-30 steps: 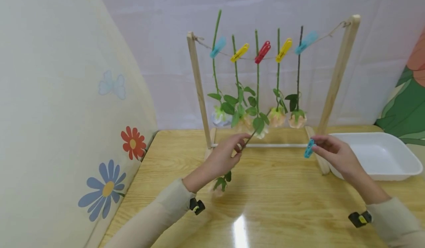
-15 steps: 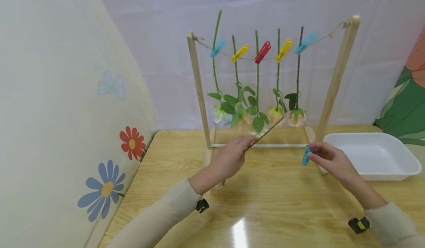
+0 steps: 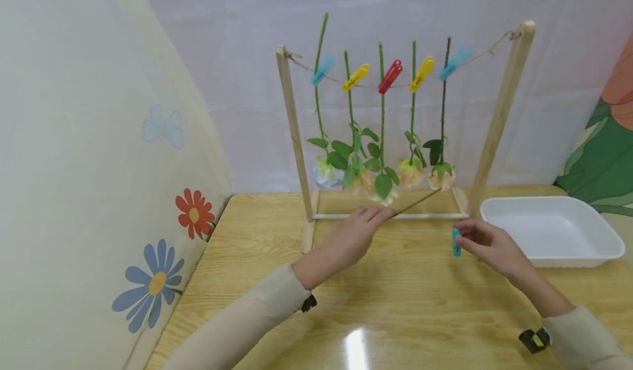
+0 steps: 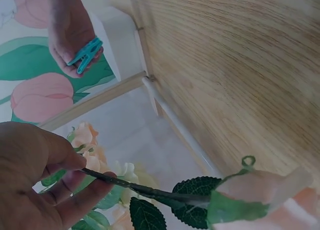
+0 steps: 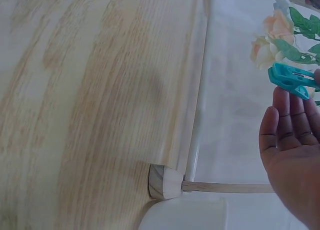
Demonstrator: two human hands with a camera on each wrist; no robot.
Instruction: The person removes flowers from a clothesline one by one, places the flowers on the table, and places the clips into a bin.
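Note:
My left hand (image 3: 341, 246) pinches the dark stem (image 3: 417, 203) of an artificial rose, and the stem end points right, under the hanging flowers. In the left wrist view, the pale pink rose (image 4: 295, 215) lies at the lower right; from the head view the hand hides it. A blue clothespin (image 3: 456, 242) is pinched between thumb and fingers of my right hand (image 3: 494, 246), which is just in front of the rack's right foot. Several roses hang head down from a string, each stem clipped by a clothespin, such as the red clothespin (image 3: 390, 77).
The string is tied between two wooden posts, the right post (image 3: 499, 122) beside a white basin (image 3: 554, 254). A white rod (image 3: 336, 216) joins the posts low down. The wood-grain table (image 3: 395, 304) lies in front, with a painted wall panel (image 3: 89, 166) on the left.
My left hand has moved right, and the rose stem has swung lower, closer to level. The right hand has dropped a little, with its clothespin now nearly vertical.

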